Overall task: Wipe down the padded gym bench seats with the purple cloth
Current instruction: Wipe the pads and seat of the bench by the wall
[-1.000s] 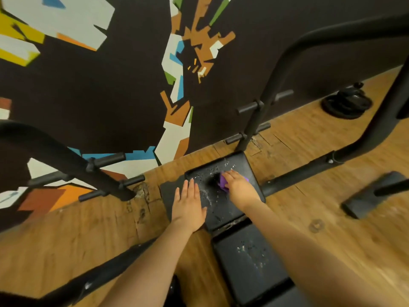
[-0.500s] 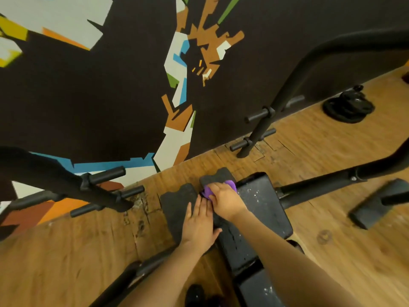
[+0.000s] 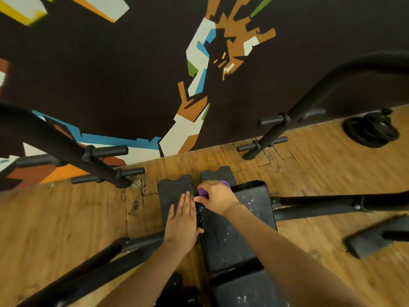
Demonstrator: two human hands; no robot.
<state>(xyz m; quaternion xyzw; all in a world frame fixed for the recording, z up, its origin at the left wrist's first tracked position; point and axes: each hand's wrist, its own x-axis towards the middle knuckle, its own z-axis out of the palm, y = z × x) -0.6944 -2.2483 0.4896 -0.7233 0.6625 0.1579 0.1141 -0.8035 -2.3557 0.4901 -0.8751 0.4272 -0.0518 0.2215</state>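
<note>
Two hands at bench pad (image 3: 239, 229); right hand (image 3: 215, 197) grips purple cloth (image 3: 202, 191)

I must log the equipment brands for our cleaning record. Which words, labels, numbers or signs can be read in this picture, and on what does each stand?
No text can be read.
Weight plates: any raised markings are too small and blurred to read.
Wall mural: only coloured shapes, no letters.
Bench seat pad: white specks, no label visible.
</note>
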